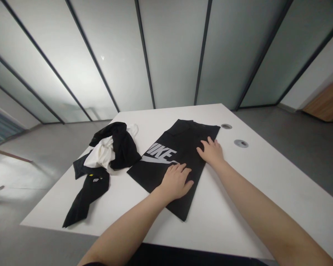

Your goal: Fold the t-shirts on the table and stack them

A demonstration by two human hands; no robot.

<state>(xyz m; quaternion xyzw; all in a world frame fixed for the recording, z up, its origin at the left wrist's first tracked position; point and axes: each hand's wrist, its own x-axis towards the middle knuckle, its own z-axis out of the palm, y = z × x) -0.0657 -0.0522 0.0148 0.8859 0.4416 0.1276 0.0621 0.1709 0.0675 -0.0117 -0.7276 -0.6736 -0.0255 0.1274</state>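
Beneath both spread, flattened hands, left (176, 181) and right (211, 152), lies a folded black fabric shirt with white lettering (183, 142).

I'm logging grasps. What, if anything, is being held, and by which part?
Nothing appears gripped: the left hand lies palm-down on the black shirt, and the right hand rests, spread open, at its edge.
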